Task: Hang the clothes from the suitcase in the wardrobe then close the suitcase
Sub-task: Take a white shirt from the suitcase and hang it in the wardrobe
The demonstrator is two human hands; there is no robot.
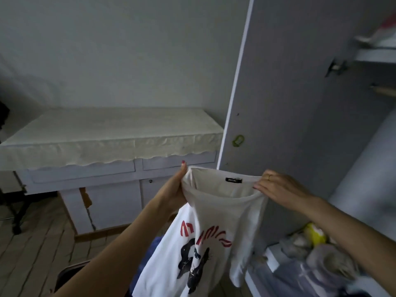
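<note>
Head view shows the open wardrobe door (pixel 278 93) just behind my hands. My left hand (pixel 173 189) and right hand (pixel 282 189) each grasp the neckline of the white T-shirt (pixel 205 232), which hangs between them, left of the wardrobe shelves (pixel 272 256).

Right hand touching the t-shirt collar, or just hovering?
Touching. The head view shows the right hand with its fingertips pinching the neckline of the white t-shirt beside the black label.

The T-shirt (pixel 205 232) runs off the bottom edge, its label (pixel 233 180) too small to read, and the wardrobe's lower-shelf clutter (pixel 317 262) is blurred.
</note>
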